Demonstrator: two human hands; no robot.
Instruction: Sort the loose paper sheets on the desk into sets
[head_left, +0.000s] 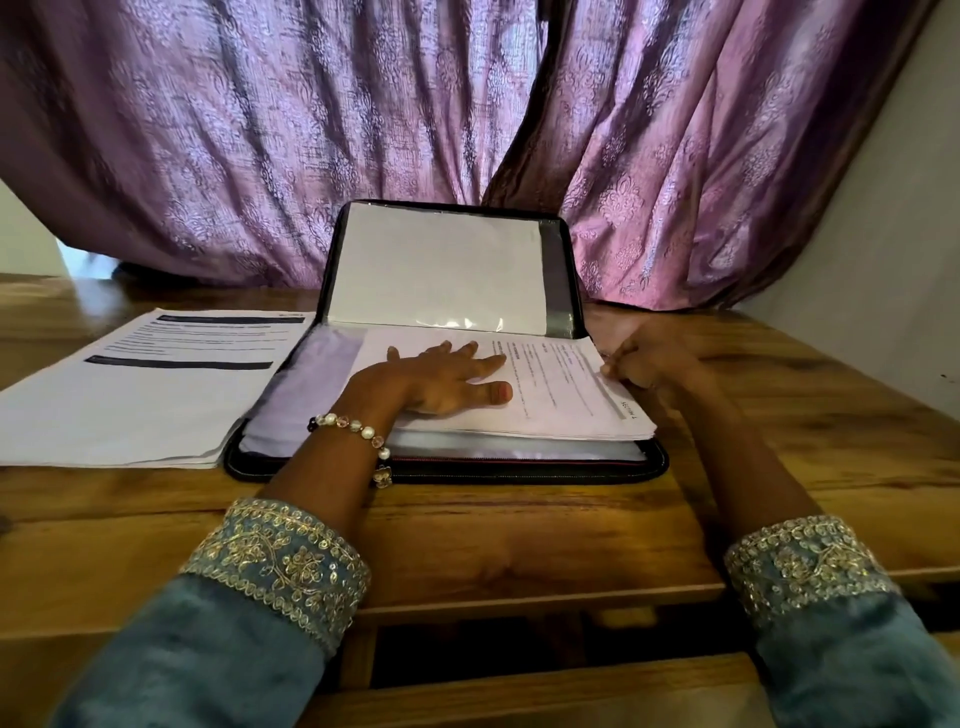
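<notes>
A black zip folder lies open on the wooden desk, its lid propped up against the curtain. A thick stack of printed sheets lies inside it. My left hand rests flat on that stack, fingers straight. At the stack's right edge my right hand has its fingers curled and pinches the edge of the top sheet. To the left of the folder a second pile of printed sheets with dark header bars lies on the desk.
A purple patterned curtain hangs just behind the desk and touches the folder's lid. A white wall closes the right side. The folder lid holds a white sheet in a clear pocket.
</notes>
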